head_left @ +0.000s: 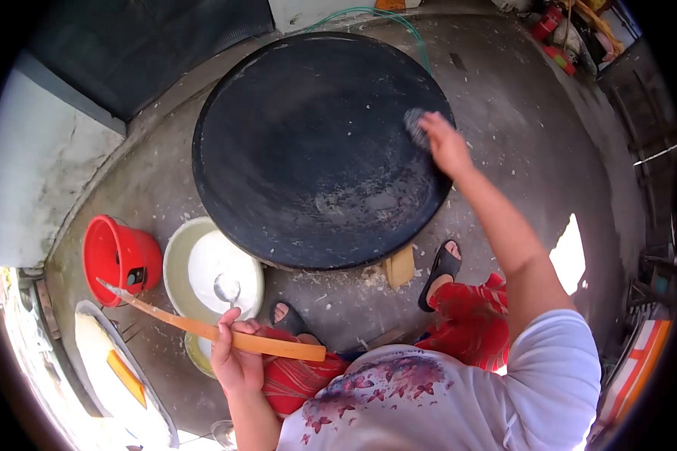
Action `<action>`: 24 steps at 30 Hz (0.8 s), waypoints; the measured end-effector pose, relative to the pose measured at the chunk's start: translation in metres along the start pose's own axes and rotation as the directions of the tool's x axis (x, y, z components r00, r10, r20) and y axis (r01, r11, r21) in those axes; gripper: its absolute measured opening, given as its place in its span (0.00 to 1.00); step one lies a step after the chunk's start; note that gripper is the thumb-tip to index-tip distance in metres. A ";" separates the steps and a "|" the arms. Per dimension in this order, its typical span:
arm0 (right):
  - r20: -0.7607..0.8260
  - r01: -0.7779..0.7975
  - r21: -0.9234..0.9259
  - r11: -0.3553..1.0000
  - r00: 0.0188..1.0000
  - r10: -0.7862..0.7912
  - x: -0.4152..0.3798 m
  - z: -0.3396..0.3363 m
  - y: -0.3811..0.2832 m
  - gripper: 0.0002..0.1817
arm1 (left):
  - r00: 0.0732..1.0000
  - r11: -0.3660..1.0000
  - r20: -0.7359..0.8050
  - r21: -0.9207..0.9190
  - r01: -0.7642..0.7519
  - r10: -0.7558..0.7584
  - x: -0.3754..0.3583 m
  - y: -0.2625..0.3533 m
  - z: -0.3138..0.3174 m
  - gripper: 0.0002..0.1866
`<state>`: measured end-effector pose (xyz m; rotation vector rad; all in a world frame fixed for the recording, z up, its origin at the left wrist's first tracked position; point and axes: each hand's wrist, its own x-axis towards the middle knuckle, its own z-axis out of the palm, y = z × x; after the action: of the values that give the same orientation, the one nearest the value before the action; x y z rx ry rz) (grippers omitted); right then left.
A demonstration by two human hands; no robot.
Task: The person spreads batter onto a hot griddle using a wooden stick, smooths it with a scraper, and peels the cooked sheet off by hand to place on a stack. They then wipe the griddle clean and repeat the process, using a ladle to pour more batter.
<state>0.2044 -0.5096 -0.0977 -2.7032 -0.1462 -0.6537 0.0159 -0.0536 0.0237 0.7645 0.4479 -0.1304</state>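
Note:
A long, flat wooden spatula (271, 345) crosses my left hand (237, 353), whose fingers are closed around it. Its thin, pale-smeared end points left toward the red bucket. My right hand (450, 146) is closed on a grey scouring pad (416, 128), slightly blurred, at the right side of a large round black griddle (301, 135). Whitish residue marks the griddle's near right part. Close to my left hand stands a pale green basin (174, 259) of white batter (210, 263), with a metal ladle (226, 288) in it.
A red bucket (101, 252) stands left of the basin. At the lower left, a round tray (158, 402) holds pale sheets and an orange-brown strip (126, 377). Beneath the griddle's near edge is a yellowish block (399, 267). A green hose (406, 26) curves behind the griddle.

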 end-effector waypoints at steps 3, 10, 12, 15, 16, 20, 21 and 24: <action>-0.010 -0.170 -0.146 0.974 0.985 0.170 0.077 0.037 0.044 0.16 | 0.999 0.998 0.002 0.023 -0.053 0.053 0.006 -0.004 0.002 0.16; 0.363 0.303 0.553 0.776 0.751 -0.552 -0.007 0.001 -0.175 0.16 | 0.989 0.996 -0.143 -0.080 -0.032 0.020 0.032 0.002 0.008 0.14; 0.268 0.226 0.228 0.947 0.921 -0.284 0.024 0.003 -0.106 0.18 | 0.979 0.997 -0.204 -0.083 0.004 -0.021 0.031 0.003 0.011 0.14; 0.047 -0.206 -0.059 0.977 0.977 0.209 0.091 0.031 0.043 0.15 | 0.977 0.998 -0.213 -0.067 -0.017 0.003 0.029 0.003 -0.001 0.15; 0.020 -0.246 -0.172 0.954 0.967 0.253 0.118 0.044 0.067 0.15 | 0.978 0.997 -0.204 -0.065 -0.051 0.036 0.029 0.002 -0.006 0.15; 0.112 0.161 -0.073 0.984 0.982 -0.152 0.188 0.120 -0.066 0.14 | 0.963 0.999 -0.266 -0.043 0.029 -0.039 0.035 0.012 0.023 0.13; 0.134 0.378 0.038 0.925 0.915 -0.380 0.178 0.122 -0.112 0.15 | 0.961 0.999 -0.272 -0.047 0.028 -0.040 0.037 0.012 0.024 0.13; 0.181 0.338 0.268 0.902 0.902 -0.392 0.120 0.087 -0.145 0.15 | 0.951 1.000 -0.308 -0.023 0.019 -0.025 0.048 0.018 0.022 0.15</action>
<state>0.3219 -0.3407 -0.0694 -2.5312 -0.7619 -0.3859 0.0710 -0.0534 0.0281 0.7633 0.7538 -0.0267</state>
